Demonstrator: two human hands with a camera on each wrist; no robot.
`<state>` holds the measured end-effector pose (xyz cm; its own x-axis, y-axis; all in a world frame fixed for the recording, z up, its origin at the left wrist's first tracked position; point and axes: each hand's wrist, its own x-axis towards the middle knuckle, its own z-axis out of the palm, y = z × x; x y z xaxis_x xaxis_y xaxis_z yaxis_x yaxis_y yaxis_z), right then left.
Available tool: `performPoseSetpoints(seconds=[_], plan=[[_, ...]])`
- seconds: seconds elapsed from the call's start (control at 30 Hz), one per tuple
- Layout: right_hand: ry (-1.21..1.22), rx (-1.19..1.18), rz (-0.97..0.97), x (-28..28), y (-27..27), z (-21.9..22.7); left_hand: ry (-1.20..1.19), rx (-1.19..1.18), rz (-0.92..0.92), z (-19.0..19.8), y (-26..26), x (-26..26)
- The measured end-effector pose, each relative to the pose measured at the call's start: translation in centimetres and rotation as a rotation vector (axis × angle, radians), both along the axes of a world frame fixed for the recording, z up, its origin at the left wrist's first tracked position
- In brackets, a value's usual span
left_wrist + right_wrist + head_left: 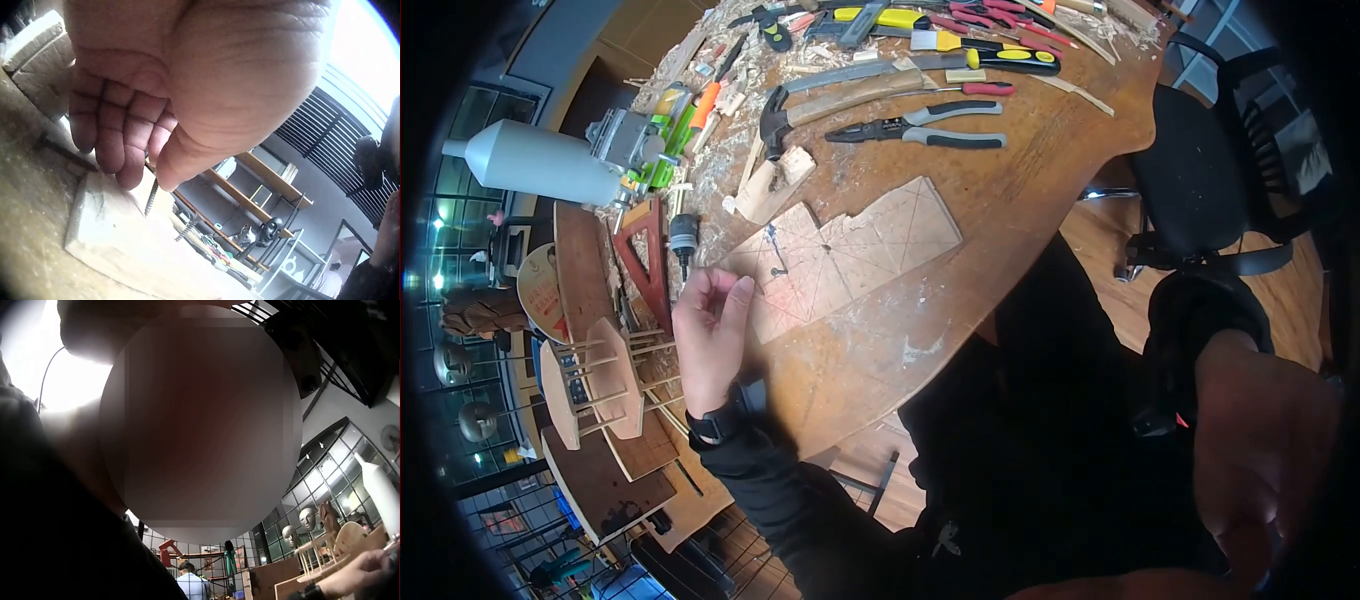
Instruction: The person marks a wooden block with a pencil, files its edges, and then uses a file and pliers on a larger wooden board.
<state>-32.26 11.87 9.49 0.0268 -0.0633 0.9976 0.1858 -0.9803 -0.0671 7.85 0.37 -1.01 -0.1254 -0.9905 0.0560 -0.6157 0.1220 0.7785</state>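
In the head view, my left hand is over the left end of a flat wooden board marked with pencil and red lines. The left wrist view shows its thumb and forefinger pinching a screw, threaded shaft down toward the board. A second screw stands tilted in the board beyond it. My right hand is raised close to the head camera at the right, dark and blurred; its fingertips are hidden.
Behind the board lie a claw hammer, pliers and a notched wood block. A drill chuck and red triangular frame are left, near a green vise. A black chair stands right of the table.
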Motion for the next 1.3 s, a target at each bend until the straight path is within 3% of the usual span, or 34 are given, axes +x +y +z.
performPoseSetpoints(seconds=[0.2,0.5,0.63,0.7,1.03,1.3], plan=[[0.191,0.065,-0.053,-1.0,-1.6,-2.9,0.008,-0.036,0.008,0.0,-0.1,-0.1],[0.741,0.744,-0.369,-2.2,-1.1,-19.5,-0.033,-0.039,-0.013,0.2,0.1,0.0],[0.843,1.150,-0.515,-4.0,0.6,-25.4,0.011,-0.119,-0.008,-0.3,-0.1,0.0],[0.830,1.175,-0.537,-4.6,1.5,-27.8,0.043,-0.120,-0.007,-0.5,-0.2,0.1],[0.859,1.131,-0.644,-3.8,1.9,-27.9,0.220,-0.131,-0.015,-0.6,-0.3,-0.1],[0.786,1.204,-0.589,-5.0,2.1,-28.1,0.240,-0.019,-0.067,-1.1,-0.5,0.0]])
